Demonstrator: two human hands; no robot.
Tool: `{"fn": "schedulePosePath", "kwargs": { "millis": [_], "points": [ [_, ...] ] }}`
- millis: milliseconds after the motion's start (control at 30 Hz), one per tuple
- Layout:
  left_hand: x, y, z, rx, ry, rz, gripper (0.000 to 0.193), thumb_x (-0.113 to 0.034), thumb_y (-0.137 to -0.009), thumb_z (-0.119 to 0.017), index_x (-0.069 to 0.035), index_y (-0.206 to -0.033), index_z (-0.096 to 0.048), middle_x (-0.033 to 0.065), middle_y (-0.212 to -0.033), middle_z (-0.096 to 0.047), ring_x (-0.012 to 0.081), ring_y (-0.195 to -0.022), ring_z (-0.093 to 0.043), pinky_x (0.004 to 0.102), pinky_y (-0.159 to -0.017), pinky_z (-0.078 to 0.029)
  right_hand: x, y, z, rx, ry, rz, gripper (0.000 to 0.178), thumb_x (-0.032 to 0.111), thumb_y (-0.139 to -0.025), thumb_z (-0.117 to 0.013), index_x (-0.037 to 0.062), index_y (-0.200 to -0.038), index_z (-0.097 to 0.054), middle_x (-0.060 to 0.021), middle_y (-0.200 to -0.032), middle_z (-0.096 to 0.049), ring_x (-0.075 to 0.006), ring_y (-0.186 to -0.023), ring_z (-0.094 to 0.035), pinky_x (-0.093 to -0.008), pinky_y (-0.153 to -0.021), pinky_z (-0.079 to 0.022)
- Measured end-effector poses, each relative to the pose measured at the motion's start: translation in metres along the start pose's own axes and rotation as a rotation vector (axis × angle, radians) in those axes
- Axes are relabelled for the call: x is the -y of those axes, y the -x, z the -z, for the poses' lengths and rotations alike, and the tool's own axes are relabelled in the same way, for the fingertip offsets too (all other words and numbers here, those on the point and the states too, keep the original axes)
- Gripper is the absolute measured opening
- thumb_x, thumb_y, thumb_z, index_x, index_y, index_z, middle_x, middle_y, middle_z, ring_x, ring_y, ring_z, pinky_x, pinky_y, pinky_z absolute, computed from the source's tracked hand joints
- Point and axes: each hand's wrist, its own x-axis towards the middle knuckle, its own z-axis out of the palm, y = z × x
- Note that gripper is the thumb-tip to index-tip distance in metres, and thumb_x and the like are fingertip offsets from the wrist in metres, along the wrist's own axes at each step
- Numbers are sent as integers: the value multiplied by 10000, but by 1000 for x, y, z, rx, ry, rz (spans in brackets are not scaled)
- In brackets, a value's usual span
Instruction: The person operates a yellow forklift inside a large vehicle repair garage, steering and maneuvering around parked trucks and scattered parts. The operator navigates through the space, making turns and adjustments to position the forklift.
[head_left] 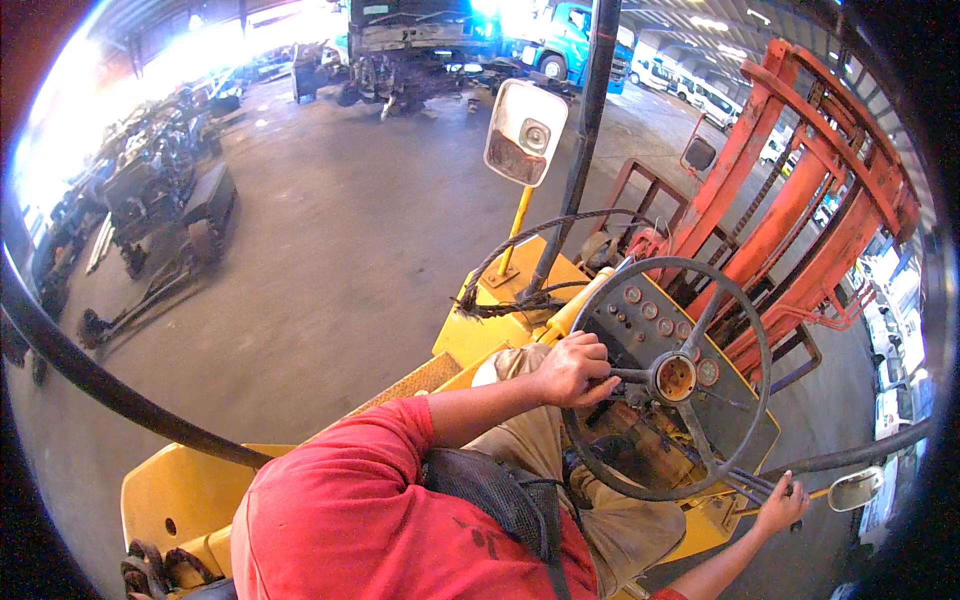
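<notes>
L hand (578, 370) is closed round the L side of the steering wheel (676, 378), thumb by a spoke – prob. since rim + spoke together give a firm one-handed hold. R hand (782, 505) is off the wheel, low to the R, fingers curled on the ends of the thin levers (748, 484); can't tell how many it's got. Levers poke out just beside the rim, prob. so one hand can work them w/ the other on the wheel.

Behind the wheel: dark gauge panel (665, 326), tilted up, dials seen thru the spokes – presumably so they read from the seat. Black mesh bag (490, 495) lies against the red shirt (350, 510), strap attached, which likely leaves both hands free.

Further out, yellow bodywork (480, 325) w/ a frayed cable (520, 235) looped by the black post (580, 140). Mirror (525, 133) sits on a yellow stalk to the L, 2nd mirror (856, 489) low R, prob. for views either side. Orange-red mast (735, 150) stands ahead, tall.

Beyond: bare floor (330, 220), parts heap (150, 200) far L, blue truck (570, 45) up top, white vehicles (715, 105) to the R.
</notes>
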Motion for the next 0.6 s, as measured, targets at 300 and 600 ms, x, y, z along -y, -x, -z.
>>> {"fn": "schedulePosePath", "kwargs": {
  "millis": [300, 600],
  "points": [
    [-26, 4, -23, 2, -67, 10, 334, -237, -848, -775, -110, -628, -557, 66, -712, -503, 288, -713, -527, 430, -654, -412, -26, -6, -26, 7, -26, 28, 447, 437, -1002, -667, -4, -953, -726, -222, -1010, -704, -399, -1073, -609, -520, -940, -484],
    [-53, 2, -57, -17, -89, -3, 319, -252, -846, -767, -108, -640, -571, 70, -727, -501, 290, -732, -530, 434, -677, -411, -69, -18, -59, 32, -69, -42, 494, 464, -976, -706, -27, -1008, -751, -261, -1099, -692, -409, -1113, -607, -531, -991, -487]
  ]
}}
